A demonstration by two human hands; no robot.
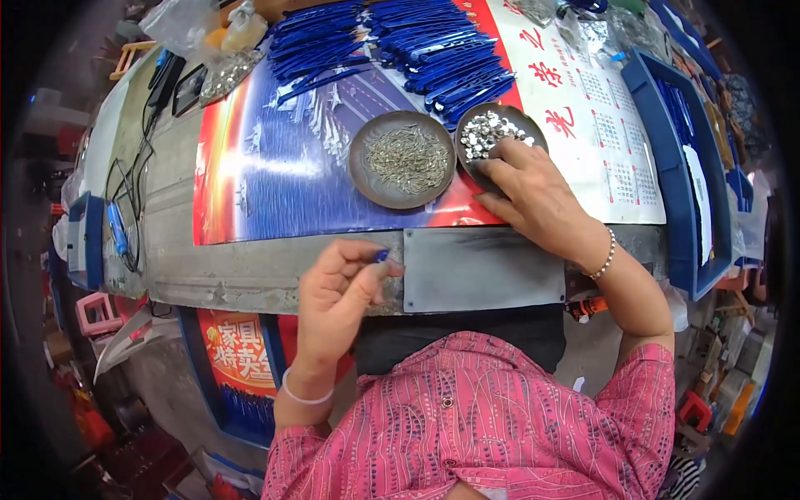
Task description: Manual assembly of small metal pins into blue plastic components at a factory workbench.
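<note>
My left hand (337,292) is raised in front of the table edge, its thumb and fingers pinched on a small blue piece (381,256); most of the piece is hidden by the fingers. My right hand (537,192) reaches over a round dark dish (537,132) of small shiny silver pieces (492,133). Its bent fingertips touch the pieces, while the thumb stays apart near the dish's front rim. No piece shows between those fingers. Just left stands a second brown dish (360,179) heaped with thin metal pins (407,158). A grey metal plate (483,271) lies at the table edge between my hands.
Stacks of slim blue strips (442,58) lie behind the dishes on a printed poster sheet (275,183). A blue tray (696,250) stands at the right, another blue bin (204,375) below the table. A phone (190,90), cables and a blue-handled tool (117,227) are at the left.
</note>
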